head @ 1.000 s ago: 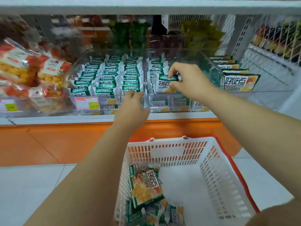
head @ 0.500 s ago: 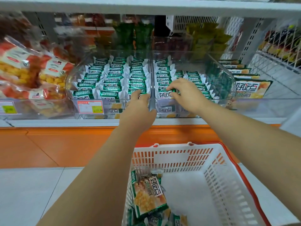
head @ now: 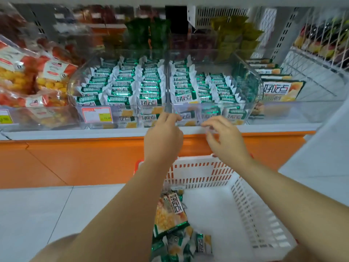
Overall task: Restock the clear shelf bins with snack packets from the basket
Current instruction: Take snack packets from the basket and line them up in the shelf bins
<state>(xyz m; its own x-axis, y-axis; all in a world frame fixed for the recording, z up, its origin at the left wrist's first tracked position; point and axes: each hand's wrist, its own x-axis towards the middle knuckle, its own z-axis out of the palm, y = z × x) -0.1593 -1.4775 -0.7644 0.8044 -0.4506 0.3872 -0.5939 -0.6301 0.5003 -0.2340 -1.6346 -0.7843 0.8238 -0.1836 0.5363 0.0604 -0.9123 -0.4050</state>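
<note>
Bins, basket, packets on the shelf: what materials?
Bins: clear rigid plastic, perhaps acrylic; glossy see-through walls with glare.
Basket: white moulded plastic, matt, with slotted walls.
Packets: shiny foil-like film, going by the green glints and crimped zigzag ends.

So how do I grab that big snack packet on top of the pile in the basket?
Pinch the flat sealed edge at the far end of the big packet, coming straight down from above. It lies face up on the smaller packets, and the basket walls block a reach from the side. The puffy middle would probably slip.
</note>
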